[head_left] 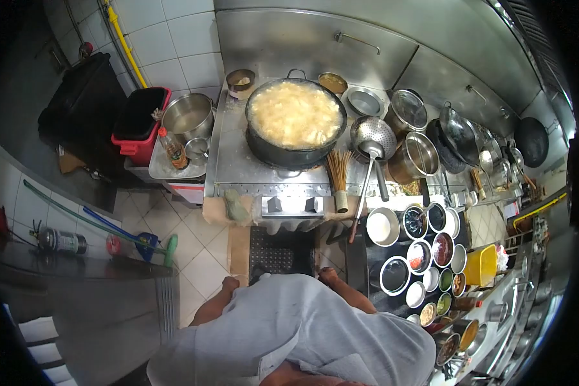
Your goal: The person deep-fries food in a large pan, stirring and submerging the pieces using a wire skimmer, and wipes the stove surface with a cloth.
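My left hand point(230, 284) hangs low at the left side of my grey shirt point(283, 315), apart from the stove. My right hand point(328, 275) is close against the shirt's front edge. Both hands look small and rounded from above, and their fingers are too hidden to tell whether they are closed. Ahead of me, a large black pot point(289, 157) full of pale, bubbling, steaming food point(296, 116) stands on the steel stove point(228, 174). Right of it lie a bamboo brush point(338, 177) and a perforated strainer point(372, 135) with a long handle.
Several seasoning containers point(394, 275) fill the black counter at right, beside a yellow bin point(481, 265). Steel pots point(413, 156) and woks point(457, 135) line the stove's right end. At left are a steel pot point(188, 117), a sauce bottle point(173, 151) and a red bin point(135, 147).
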A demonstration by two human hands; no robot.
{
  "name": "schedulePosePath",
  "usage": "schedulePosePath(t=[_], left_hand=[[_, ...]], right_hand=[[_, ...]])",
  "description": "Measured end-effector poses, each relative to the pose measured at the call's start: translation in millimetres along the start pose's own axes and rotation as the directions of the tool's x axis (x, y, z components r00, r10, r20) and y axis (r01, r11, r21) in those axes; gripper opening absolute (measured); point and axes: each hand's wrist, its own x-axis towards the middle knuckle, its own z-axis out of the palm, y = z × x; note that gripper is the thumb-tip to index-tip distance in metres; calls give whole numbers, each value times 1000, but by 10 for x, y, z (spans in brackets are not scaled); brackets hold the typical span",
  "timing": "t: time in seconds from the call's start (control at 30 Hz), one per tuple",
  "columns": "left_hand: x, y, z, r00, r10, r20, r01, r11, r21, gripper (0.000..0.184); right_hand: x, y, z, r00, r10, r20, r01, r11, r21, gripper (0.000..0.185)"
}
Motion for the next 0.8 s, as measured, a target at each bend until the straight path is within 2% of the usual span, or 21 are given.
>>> schedulePosePath(t=[0.07,0.13,0.2,0.23,0.27,0.43,0.5,0.57,0.63,0.67,0.73,0.77,0.8], left_hand=[[-39,44,-32,987,-158,9,158,977,-141,21],[-75,37,-64,991,-131,9,131,982,-133,22],[-96,45,-76,994,-105,8,105,986,-126,22],[-91,68,-87,965,-259,40,259,917,-304,23],[-91,83,-96,912,-398,101,397,792,-463,24],[-74,69,-114,922,-376,94,373,794,-480,26],[-43,66,-98,915,-389,103,386,778,-496,26],[-33,73,-113,938,-341,53,327,829,-454,26],[-29,105,-138,921,-380,84,368,778,-509,26],[-35,119,-158,901,-416,118,407,722,-559,26],[19,59,-61,921,-376,102,368,752,-547,26],[27,50,-55,938,-336,88,329,779,-534,26],[34,63,-40,915,-390,101,377,740,-557,25]], right_hand=[[69,93,32,999,-32,-15,32,999,-38,19],[97,116,36,1000,-9,15,8,999,40,20],[61,93,31,1000,19,-1,-19,1000,16,19],[28,54,14,999,44,-19,-44,999,-8,19],[-6,19,-4,999,43,-20,-44,999,-8,19],[38,31,-11,997,54,59,-59,994,95,22],[88,68,28,999,44,31,-47,993,106,23],[166,132,59,999,34,4,-34,993,116,25],[204,151,65,991,-122,-48,114,983,-144,31],[200,142,61,991,-122,-48,114,983,-145,31],[158,89,42,999,-5,-39,3,998,-62,37],[108,52,23,999,-5,-39,3,998,-62,37],[53,23,1,1000,-23,-12,22,997,-71,44]])
